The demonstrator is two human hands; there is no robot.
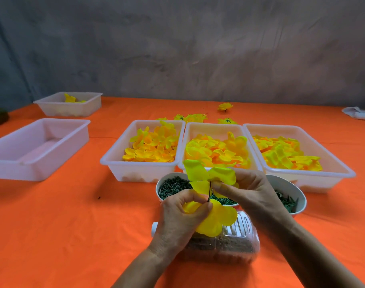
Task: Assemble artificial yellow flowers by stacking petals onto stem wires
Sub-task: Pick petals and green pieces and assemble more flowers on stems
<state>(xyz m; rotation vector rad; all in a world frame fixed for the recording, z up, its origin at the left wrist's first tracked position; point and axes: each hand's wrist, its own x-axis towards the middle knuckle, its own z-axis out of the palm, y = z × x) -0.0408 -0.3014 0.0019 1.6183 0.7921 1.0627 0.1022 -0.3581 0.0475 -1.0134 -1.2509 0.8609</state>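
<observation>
Orange cloth (63,225) covered the table — left hand (178,217) pinched a stem wire (209,191) with one petal layer (215,220), right hand (246,190) pinched another petal layer (206,173) onto it.

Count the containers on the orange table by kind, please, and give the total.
White plastic trays: 5, first at
Round bowls of green pieces: 2
Clear plastic jug lying on its side: 1
Total: 8

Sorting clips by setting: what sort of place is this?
Probably a craft-assembly workbench: sorted petal trays, bowls of green parts, finished flowers on an orange cloth, and hands threading a petal onto a wire.
</observation>
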